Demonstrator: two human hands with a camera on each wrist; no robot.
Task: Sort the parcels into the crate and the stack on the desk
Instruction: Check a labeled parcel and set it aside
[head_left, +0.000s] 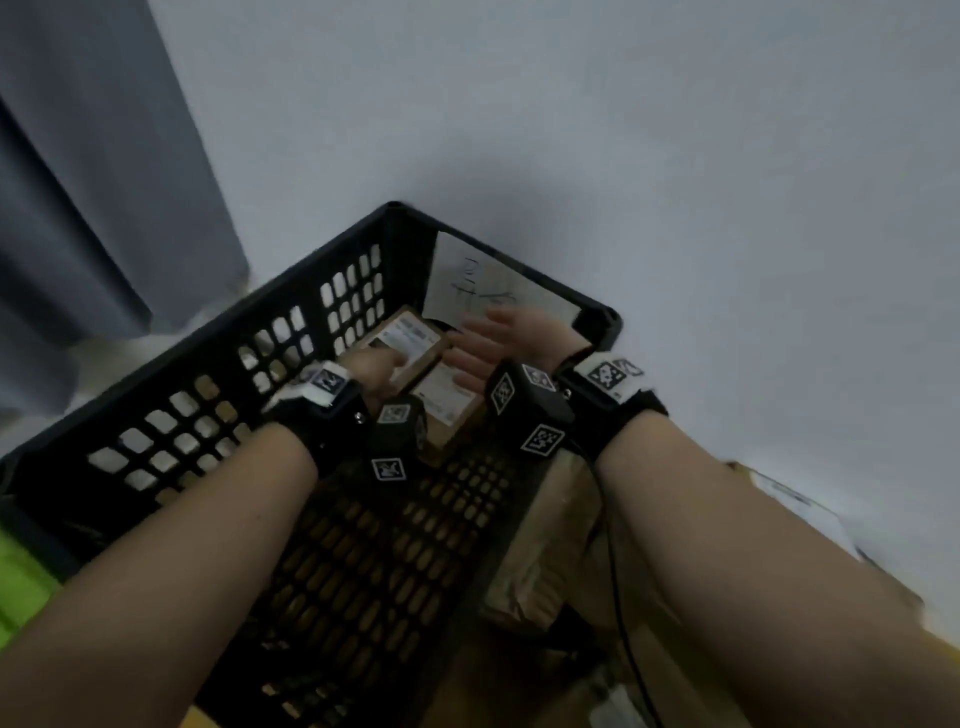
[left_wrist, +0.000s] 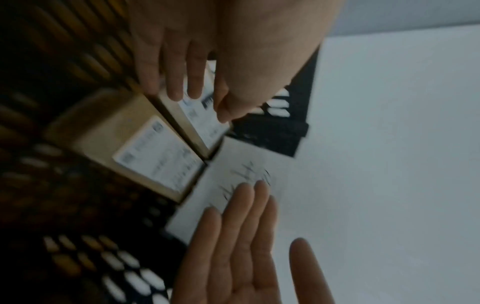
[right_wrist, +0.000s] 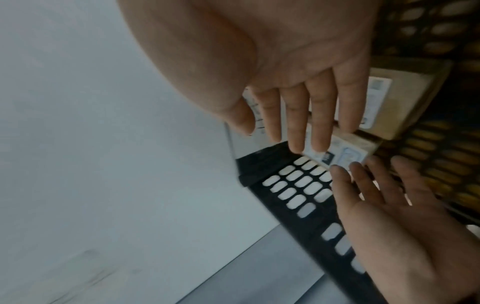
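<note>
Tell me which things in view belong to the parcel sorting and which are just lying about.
Part of the job:
- black crate
- two labelled cardboard parcels inside it, far one, near one
- left hand and right hand, both open over the parcels
- brown parcels right of the crate

Lying about:
- handwritten paper sheet against the crate's far wall
- grey curtain
- green item, bottom left

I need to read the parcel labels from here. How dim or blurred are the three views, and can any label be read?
Head view: dim, hands motion-smeared, crate floor dark. Left wrist view: dark on the crate side, both parcel labels blurred, unreadable. Right wrist view: soft focus, wide-angle stretch on the near palm, labels too blurred to read.
</note>
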